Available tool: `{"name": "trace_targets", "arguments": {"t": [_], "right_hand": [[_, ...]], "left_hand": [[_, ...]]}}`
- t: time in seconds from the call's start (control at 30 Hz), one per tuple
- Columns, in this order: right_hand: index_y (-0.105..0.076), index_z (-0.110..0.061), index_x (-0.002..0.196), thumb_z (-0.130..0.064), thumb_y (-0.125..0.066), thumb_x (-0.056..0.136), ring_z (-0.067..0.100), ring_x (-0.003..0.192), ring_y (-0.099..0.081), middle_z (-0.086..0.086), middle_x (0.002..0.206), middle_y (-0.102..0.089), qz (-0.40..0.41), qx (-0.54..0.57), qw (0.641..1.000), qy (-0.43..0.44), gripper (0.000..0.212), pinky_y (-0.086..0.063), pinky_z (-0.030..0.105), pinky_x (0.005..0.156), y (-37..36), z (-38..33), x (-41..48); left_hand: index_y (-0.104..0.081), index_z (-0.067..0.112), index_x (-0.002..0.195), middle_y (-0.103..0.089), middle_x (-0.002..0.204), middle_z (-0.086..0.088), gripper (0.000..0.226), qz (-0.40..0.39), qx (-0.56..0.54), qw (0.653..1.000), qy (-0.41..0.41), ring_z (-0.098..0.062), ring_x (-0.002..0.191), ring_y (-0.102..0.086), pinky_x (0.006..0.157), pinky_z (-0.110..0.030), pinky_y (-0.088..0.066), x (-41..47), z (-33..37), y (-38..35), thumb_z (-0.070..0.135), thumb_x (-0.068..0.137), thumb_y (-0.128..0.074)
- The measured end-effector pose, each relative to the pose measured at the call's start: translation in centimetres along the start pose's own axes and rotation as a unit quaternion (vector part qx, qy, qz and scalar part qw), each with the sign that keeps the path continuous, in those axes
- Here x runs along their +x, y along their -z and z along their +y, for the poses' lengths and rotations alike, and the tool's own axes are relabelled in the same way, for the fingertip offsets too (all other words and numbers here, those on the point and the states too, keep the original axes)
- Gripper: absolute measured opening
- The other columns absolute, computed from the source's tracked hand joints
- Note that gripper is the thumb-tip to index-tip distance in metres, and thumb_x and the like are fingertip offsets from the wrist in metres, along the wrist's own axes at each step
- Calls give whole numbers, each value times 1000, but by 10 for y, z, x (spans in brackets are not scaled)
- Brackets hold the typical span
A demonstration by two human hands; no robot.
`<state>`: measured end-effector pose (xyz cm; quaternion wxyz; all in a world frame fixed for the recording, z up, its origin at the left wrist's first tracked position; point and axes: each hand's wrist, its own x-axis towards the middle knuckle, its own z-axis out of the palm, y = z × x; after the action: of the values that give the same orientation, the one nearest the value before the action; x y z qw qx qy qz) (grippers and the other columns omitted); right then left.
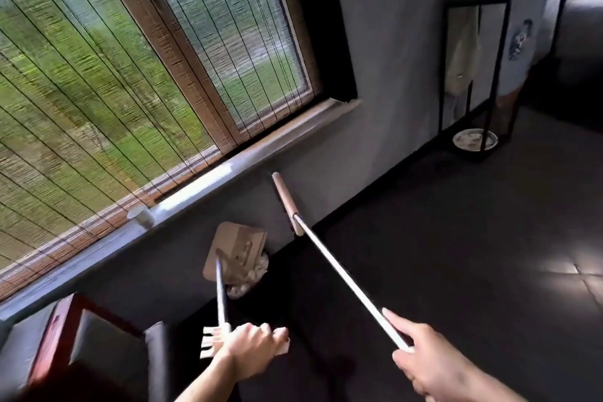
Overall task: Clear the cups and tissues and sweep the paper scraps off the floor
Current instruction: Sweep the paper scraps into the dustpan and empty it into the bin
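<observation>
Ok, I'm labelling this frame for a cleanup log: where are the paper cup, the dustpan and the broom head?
paper cup [143,217]: head view, its white side wall.
dustpan [241,238]: head view, its flat tan panel.
broom head [285,202]: head view, middle of the wooden bar.

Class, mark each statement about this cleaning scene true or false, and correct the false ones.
1. A cup sits on the windowsill. True.
2. The right hand holds the dustpan. False: it holds the broom; the left hand grips the dustpan's handle.
3. White scraps lie by the dustpan. True.
4. The blind is rolled fully up. False: it hangs down over the window.
</observation>
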<state>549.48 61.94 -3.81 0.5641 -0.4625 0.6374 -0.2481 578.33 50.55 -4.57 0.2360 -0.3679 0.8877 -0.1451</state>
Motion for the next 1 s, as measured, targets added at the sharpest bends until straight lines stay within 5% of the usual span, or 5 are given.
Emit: {"name": "trace_targets", "arguments": {"t": [0.37, 0.5, 0.73, 0.87, 1.0], "right_hand": [[-24, -36, 149, -7, -41, 82, 11, 38, -46, -4, 49, -50, -26, -8, 999, -25, 74, -43, 22, 42, -3, -1, 1], [-24, -41, 148, -12, -42, 82, 9, 41, -49, -4, 55, -54, -29, -7, 999, -42, 74, -41, 20, 42, -12, 7, 5], [-27, -41, 146, -10, -42, 81, 10, 41, -48, 0, 55, -54, -45, 10, 997, -62, 74, -42, 22, 43, -25, 6, 11], [-26, -38, 148, -7, -43, 82, 13, 41, -46, 0, 53, -52, -52, 20, 997, -52, 75, -41, 22, 41, -28, 0, 15], [-24, -37, 148, -7, -42, 80, 15, 43, -47, 2, 59, -52, -64, 11, 997, -34, 76, -42, 23, 42, -29, -9, 25]], "left_hand": [[-53, 27, 38, -37, 28, 6, 47, -39, 9, 998, -55, -5, 18, -34, 29, -8, -18, -36, 31, -25, 45, 8, -84], [-64, 28, 60, -59, 48, 4, 26, -95, 9, 991, -89, -7, 38, -57, 38, -17, -41, -24, 61, -61, 46, 48, -78], [-59, 24, 44, -42, 30, 4, 39, -37, 56, 994, -82, -2, 27, -43, 31, -8, -30, -20, 42, -44, 52, 28, -82], [-65, 24, 51, -49, 37, 7, 8, -6, 93, 993, -68, -2, 31, -46, 31, -9, -29, -24, 29, -35, 32, 53, -65], [-61, 21, 46, -45, 35, 5, 14, 18, 79, 995, -55, -4, 28, -43, 31, -9, -29, -30, 40, -42, 24, 56, -52]]}}
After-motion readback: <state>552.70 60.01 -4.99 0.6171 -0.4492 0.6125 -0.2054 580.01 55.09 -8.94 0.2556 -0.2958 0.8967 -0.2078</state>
